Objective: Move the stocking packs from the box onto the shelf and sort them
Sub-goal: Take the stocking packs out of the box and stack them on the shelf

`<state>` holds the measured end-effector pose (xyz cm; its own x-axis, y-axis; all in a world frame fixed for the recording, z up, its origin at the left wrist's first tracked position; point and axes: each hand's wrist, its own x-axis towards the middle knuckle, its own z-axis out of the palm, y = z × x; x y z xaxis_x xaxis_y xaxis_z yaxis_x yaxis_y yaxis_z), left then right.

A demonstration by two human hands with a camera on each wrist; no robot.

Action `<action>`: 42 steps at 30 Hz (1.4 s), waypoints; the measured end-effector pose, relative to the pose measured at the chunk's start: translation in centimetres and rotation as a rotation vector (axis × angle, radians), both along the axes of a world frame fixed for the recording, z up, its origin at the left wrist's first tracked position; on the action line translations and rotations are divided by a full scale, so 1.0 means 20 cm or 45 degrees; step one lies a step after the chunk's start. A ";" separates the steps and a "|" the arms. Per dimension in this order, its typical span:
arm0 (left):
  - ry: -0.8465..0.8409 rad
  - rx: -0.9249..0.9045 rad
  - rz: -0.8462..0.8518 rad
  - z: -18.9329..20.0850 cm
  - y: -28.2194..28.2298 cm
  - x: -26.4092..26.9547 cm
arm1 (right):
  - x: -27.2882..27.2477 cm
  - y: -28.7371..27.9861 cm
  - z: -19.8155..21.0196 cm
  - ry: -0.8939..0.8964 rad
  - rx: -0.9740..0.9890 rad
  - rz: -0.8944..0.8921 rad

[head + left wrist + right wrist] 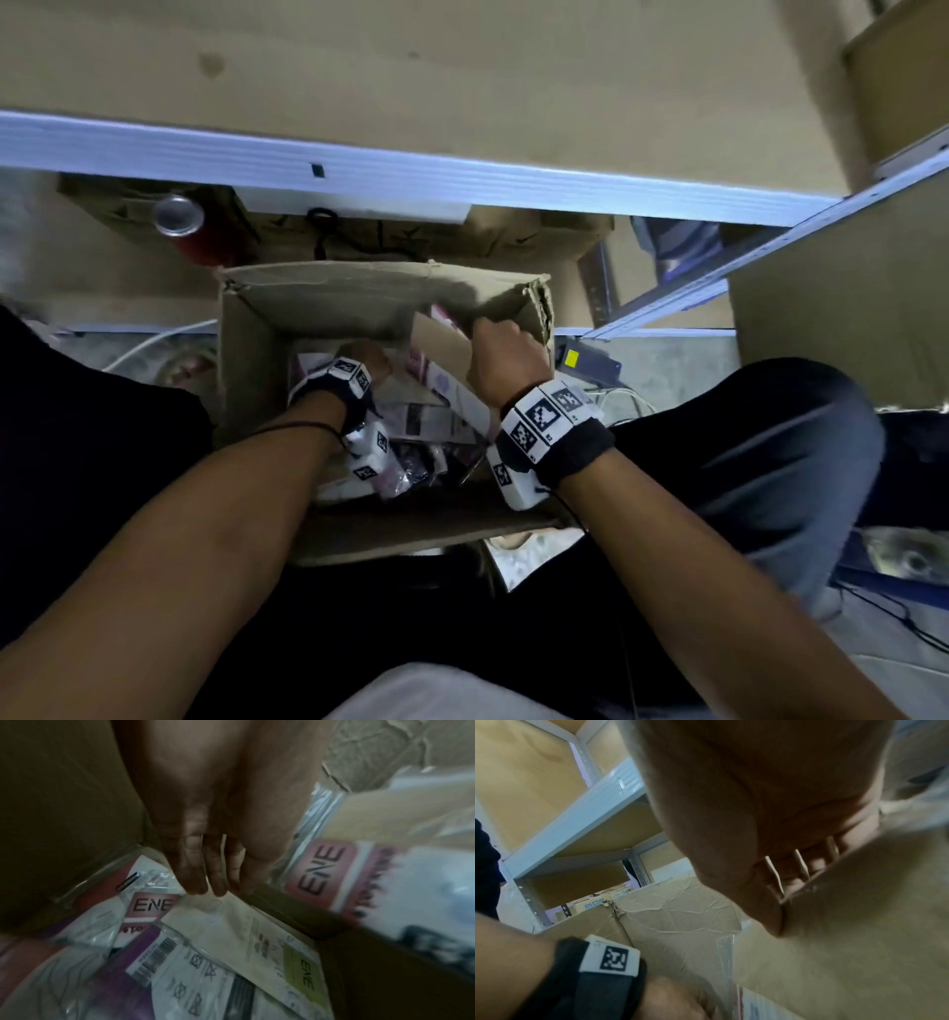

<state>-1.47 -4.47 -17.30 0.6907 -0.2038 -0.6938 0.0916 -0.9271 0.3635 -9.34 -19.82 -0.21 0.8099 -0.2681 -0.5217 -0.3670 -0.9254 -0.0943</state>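
Note:
An open cardboard box [257,360] stands on the floor between my legs, with several stocking packs [426,416] lying loose in it. My left hand [367,362] reaches deep into the box at its left. In the left wrist view its straight fingers [213,874] point down and touch a cream pack [244,927] beside a white-and-red pack marked ENE [151,906]. My right hand [506,354] is at the box's far right corner. Its curled fingers [795,866] grip the top edge of a tan card-backed pack [859,923] that stands tilted. The wooden shelf [411,77] lies above, behind a white beam.
Under the shelf sit a red can [179,221] and flattened cardboard boxes [513,236]. A big carton [842,318] stands at the right. A black device with a yellow label [590,360] and white cables [626,395] lie right of the box.

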 end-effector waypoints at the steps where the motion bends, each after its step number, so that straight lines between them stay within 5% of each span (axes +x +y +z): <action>1: -0.050 -0.009 -0.068 -0.01 0.01 0.02 | -0.03 -0.01 0.01 -0.022 -0.011 -0.013; 11: -0.159 0.119 -0.547 -0.14 0.00 -0.07 | -0.08 -0.02 0.02 -0.021 -0.051 -0.093; 22: -0.225 0.230 -0.631 -0.14 0.01 -0.10 | -0.09 -0.03 -0.04 0.036 0.011 -0.164; 30: -0.341 0.003 -0.327 -0.10 0.06 -0.08 | -0.10 -0.02 -0.04 -0.021 0.034 -0.163; 35: 0.052 -0.400 -0.016 -0.09 0.12 -0.10 | -0.09 -0.01 -0.04 -0.033 0.066 -0.181; 42: 0.186 -0.461 0.084 -0.07 0.17 -0.09 | -0.09 0.00 -0.05 -0.002 0.105 -0.200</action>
<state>-3.32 -1.14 -18.70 0.6097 -0.4117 -0.6773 0.2219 -0.7316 0.6446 -11.07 -19.88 -1.14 0.7624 -0.3475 -0.5458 -0.5060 -0.8460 -0.1682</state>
